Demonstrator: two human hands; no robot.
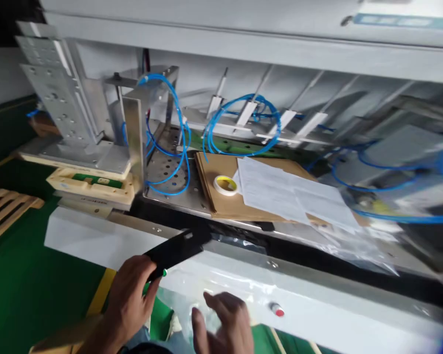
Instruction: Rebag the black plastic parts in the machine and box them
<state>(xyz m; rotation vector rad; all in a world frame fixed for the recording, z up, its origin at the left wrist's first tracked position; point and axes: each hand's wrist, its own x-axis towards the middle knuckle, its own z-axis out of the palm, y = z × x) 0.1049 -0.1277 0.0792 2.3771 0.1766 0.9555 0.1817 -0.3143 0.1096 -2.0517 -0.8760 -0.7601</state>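
My left hand (131, 290) is closed on the near end of a flat black plate-like part (179, 250), thumb below and fingers on top. The part tilts up to the right over the white front panel of the machine, and a small light slot shows near its far end. To the right, my right hand (225, 322) is slightly blurred, with thumb and forefinger apart and nothing clearly between them. Clear plastic film (192, 300) appears between my hands; whether the right hand touches it I cannot tell. A green button (165, 272) shows just beside my left thumb.
A red button (278, 310) sits on the white panel (317, 307). Behind, brown cardboard (221, 209) carries a tape roll (225, 185) and white papers (273, 189). Coiled blue tubing (210, 130) hangs near metal cylinders. At left stand a cream fixture (53, 179) and a wooden pallet (7, 211).
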